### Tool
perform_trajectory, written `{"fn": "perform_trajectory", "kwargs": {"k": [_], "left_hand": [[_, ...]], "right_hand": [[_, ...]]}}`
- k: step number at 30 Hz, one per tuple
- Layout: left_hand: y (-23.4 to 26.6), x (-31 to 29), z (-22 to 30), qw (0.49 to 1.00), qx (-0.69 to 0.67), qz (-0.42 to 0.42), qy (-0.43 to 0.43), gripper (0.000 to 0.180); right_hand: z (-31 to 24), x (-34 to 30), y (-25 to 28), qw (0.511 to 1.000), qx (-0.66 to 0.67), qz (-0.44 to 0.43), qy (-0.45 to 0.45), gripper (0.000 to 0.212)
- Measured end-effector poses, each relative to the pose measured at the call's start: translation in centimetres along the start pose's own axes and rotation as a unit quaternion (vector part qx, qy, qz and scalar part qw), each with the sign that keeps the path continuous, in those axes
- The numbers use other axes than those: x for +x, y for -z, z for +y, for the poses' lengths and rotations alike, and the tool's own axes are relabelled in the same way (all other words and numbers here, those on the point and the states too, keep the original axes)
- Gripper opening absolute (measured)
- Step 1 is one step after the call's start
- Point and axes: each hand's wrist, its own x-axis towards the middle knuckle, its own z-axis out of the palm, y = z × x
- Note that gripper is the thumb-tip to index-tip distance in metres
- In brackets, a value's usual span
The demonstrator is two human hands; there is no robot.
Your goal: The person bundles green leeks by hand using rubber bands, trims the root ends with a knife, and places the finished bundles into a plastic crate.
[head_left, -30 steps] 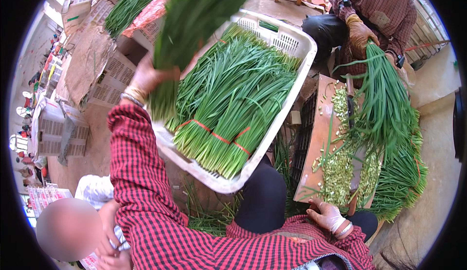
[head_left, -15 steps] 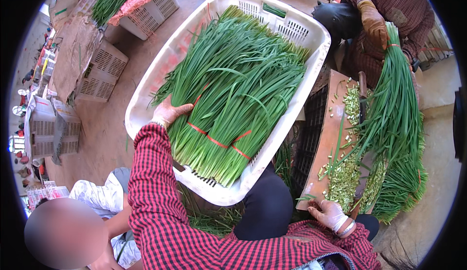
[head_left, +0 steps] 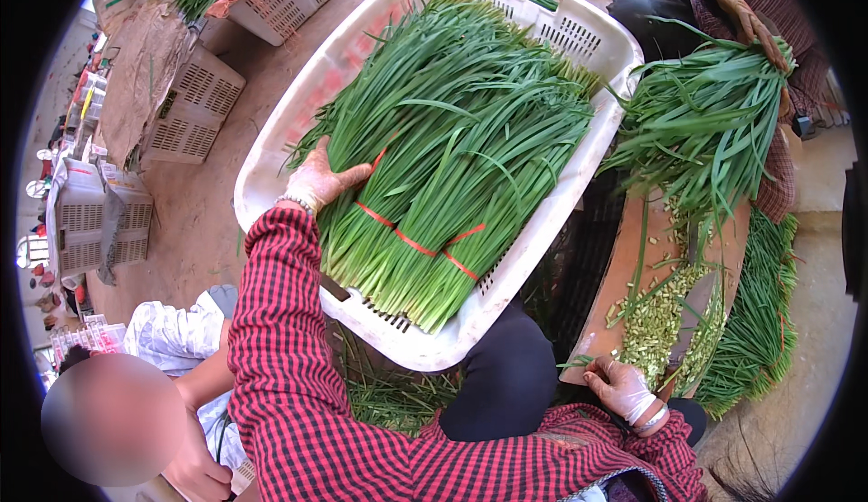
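Observation:
My left hand (head_left: 318,179) lies flat on the leftmost bundle of green chives (head_left: 434,149) inside a big white plastic crate (head_left: 298,104). The bundles lie side by side, each bound with a red band near the cut ends. My right hand (head_left: 622,388), in a thin glove, grips the handle of a cleaver (head_left: 692,307) whose blade rests on a brown cutting board (head_left: 624,267) strewn with chopped green stems. Both my sleeves are red and black check.
Across the board another person's gloved hand (head_left: 740,6) holds a loose bunch of chives (head_left: 714,131). More chives lie right of the board (head_left: 768,321). Empty white crates (head_left: 185,113) stand upper left. A person in white (head_left: 172,339) sits at my lower left.
My left hand has lowered a bundle of chives into the crate and now rests on it. The view has tipped down toward the crate. My right hand stays at the board's near end.

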Motion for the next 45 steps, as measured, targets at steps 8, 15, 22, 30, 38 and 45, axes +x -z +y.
{"fn": "perform_trajectory", "kwargs": {"k": [8,15,22,30,38,45], "left_hand": [[-0.7,-2.0,1.5,0.994,0.099,0.052,0.017,0.109],[-4.0,1.6,0.2,0.989,0.061,0.122,-0.047,0.099],[-5.8,-0.9,2.5,0.964,0.153,0.208,-0.060,0.090],[-12.0,-20.2,20.5,0.900,-0.061,0.078,-0.424,0.067],[-13.9,-20.0,19.7,0.905,0.013,0.014,-0.425,0.046],[-13.0,-23.7,23.8,0.921,0.117,0.042,-0.369,0.042]], "right_hand": [[-1.1,-0.6,0.0,1.000,0.004,-0.017,0.002,0.030],[0.3,-4.9,4.4,0.974,-0.002,0.210,0.084,0.034],[18.0,-15.7,7.4,0.835,0.229,0.497,-0.053,0.021],[38.0,-21.7,-10.4,0.797,0.243,0.369,-0.412,0.040],[46.8,-11.7,6.3,0.655,0.466,0.580,-0.130,0.028],[49.4,-8.0,27.7,0.575,0.601,0.483,-0.273,0.090]]}}
